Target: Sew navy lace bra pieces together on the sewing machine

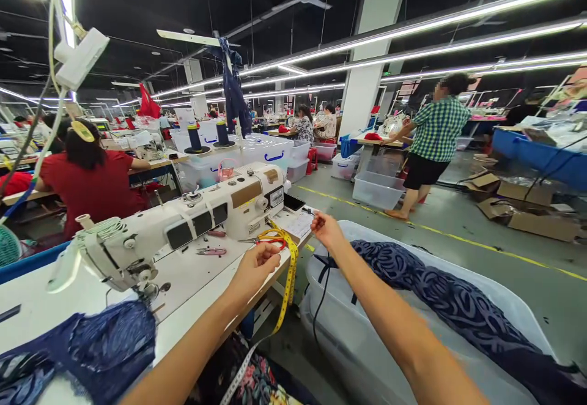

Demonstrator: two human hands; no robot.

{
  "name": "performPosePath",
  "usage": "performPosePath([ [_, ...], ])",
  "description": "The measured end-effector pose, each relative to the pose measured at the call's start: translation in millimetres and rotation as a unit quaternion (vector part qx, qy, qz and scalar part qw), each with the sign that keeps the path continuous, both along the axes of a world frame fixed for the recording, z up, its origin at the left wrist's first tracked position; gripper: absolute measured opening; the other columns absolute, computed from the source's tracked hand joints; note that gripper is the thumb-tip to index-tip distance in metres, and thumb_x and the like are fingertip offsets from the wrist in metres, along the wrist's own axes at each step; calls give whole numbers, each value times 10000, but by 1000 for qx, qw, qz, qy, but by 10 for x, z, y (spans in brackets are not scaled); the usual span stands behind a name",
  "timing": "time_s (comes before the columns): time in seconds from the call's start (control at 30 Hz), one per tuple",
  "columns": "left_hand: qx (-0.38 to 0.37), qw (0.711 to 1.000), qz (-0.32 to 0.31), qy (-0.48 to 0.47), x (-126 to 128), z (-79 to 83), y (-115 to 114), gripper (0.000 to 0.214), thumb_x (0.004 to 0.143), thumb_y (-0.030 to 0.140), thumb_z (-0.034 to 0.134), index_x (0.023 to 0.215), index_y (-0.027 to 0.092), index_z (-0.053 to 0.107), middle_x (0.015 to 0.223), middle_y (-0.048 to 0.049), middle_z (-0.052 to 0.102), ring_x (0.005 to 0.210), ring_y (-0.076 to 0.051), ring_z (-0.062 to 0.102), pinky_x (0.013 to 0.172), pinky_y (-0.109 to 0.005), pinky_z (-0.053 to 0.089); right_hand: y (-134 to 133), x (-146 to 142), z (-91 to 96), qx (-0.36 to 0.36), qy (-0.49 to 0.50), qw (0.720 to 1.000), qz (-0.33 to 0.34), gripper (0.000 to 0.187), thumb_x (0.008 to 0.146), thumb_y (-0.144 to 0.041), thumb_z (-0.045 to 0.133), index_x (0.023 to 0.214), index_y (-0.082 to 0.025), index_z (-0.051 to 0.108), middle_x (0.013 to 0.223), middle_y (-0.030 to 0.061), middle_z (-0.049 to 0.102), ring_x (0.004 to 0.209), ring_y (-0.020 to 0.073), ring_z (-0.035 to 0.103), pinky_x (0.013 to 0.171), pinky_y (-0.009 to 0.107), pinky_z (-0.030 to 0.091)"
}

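My left hand [257, 265] hovers over the front edge of the sewing table, fingers loosely curled with a gap at the thumb and nothing visible in them. Just beyond it lie red-handled scissors [275, 240] and a yellow tape measure [290, 264], which drapes over the edge toward my lap. My right hand [326, 231] is closed in a pinch on what looks like a thin black cable [308, 211], its small end pointing toward a phone [293, 202]. A white sewing machine [183, 221] stands left, with navy lace bra pieces [107, 338] near its needle.
Pink-handled thread snips [211, 251] lie on the machine bed. A translucent plastic bin [527, 307] with navy patterned fabric [440, 289] stands at my right. Thread cones [222, 133] rise behind the machine. A person in a checked shirt [443, 126] stands across the aisle; another in red [92, 185] sits left.
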State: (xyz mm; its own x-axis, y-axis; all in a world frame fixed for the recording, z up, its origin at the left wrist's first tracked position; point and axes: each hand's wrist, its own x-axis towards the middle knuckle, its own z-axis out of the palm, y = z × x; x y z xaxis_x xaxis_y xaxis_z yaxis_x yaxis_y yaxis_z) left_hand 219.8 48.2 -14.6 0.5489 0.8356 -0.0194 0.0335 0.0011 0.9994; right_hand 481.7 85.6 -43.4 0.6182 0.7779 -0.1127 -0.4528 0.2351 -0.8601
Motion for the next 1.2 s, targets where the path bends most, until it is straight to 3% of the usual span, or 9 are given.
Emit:
performPosePath([
  [0.13,-46,998,38,-36,306,-41,173,321,724,385,741,913,147,637,889,-78,662,858,-199,621,812,-319,483,87,-270,-169,-49,-43,995,71,287,936,-337,589,1150,-146,585,1097,66,622,902,171,632,764,354,560],
  [0.27,-71,990,97,-68,412,-142,339,441,767,414,730,1122,194,589,1184,-109,615,1098,-225,588,908,-319,470,273,5,141,-38,-116,991,54,308,943,-362,572,1170,-154,577,1134,73,611,936,180,625,789,367,553],
  [0.47,-153,969,191,-35,-262,-341,163,417,834,522,605,1120,218,614,1216,-141,625,1159,-291,589,919,-423,497,-145,518,286,-8,-293,942,161,277,943,-403,563,994,-135,615,861,12,633,669,103,593,608,257,519],
  [0.63,-67,952,-285,92,-186,5,-125,219,796,361,684,944,213,748,861,-84,737,851,-265,692,863,-427,527,-1153,-404,-13,51,-437,780,444,173,600,-237,786,564,-231,617,494,-71,561,436,82,474,423,213,340],
  [0.73,-12,982,-172,79,280,267,-139,131,804,283,657,783,207,762,769,-54,738,815,-222,704,803,-312,555,-1376,-1046,207,231,-555,565,565,98,743,-193,613,682,-270,615,692,-37,661,651,123,586,552,245,406],
  [0.8,-11,986,-102,131,441,350,-187,173,762,315,689,644,204,749,576,-30,683,691,-223,703,657,-264,568,-1222,-1212,396,218,-547,667,456,90,791,-241,595,709,-264,623,716,-18,657,701,149,601,621,265,452],
  [0.9,-36,965,-229,120,370,382,-298,184,682,347,767,722,167,773,603,-35,694,692,-244,712,637,-276,573,-732,-1063,451,141,-461,815,322,196,883,-295,531,740,-245,656,633,-9,596,598,149,549,554,275,451],
  [0.97,-46,954,-296,27,294,371,-284,266,720,373,763,845,139,768,742,-78,728,753,-241,711,730,-316,573,-380,-846,322,58,-225,937,261,147,821,-325,670,738,-205,686,654,16,621,587,150,558,516,271,458],
  [1.2,-43,995,72,-50,623,87,654,199,857,305,685,879,111,647,821,-52,656,724,-102,614,707,-207,504,470,-271,-23,-29,-37,997,61,315,951,-383,554,1175,-162,575,1147,77,608,943,179,622,804,373,547],
])
